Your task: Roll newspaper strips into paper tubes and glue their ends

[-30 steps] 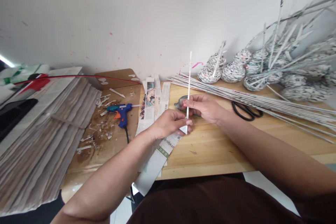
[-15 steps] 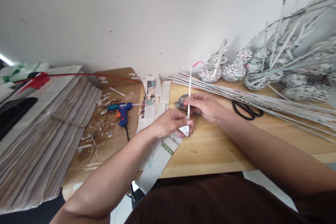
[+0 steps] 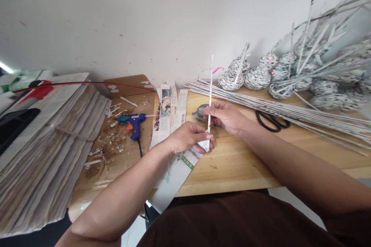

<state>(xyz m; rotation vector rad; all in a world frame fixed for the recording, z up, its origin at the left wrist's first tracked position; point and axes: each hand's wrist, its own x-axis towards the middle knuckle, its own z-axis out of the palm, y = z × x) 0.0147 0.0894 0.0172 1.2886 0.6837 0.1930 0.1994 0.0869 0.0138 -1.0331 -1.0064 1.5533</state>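
A thin white paper tube [image 3: 211, 81], rolled from newspaper, stands nearly upright between my hands. My left hand [image 3: 189, 137] pinches its lower end, where a strip of newspaper [image 3: 179, 171] runs off from the roll toward the table's front edge. Higher up, my right hand [image 3: 223, 115] grips the tube between thumb and fingers. Behind the right hand a grey mesh-like bundle [image 3: 200, 112] lies on the wooden table [image 3: 232, 162], partly hidden. Flat newspaper strips [image 3: 165, 117] lie left of my hands.
A blue glue gun [image 3: 135, 125] rests among paper scraps on the left. Beside it rises a thick newspaper stack [image 3: 58, 154]. Finished paper tubes [image 3: 261, 104] lie at right, near black-handled scissors [image 3: 272, 120]. Woven paper gourds [image 3: 257, 77] stand along the wall.
The tube's top reaches slightly higher and its printed marks have shifted. Both hands keep nearly the same place and grip.
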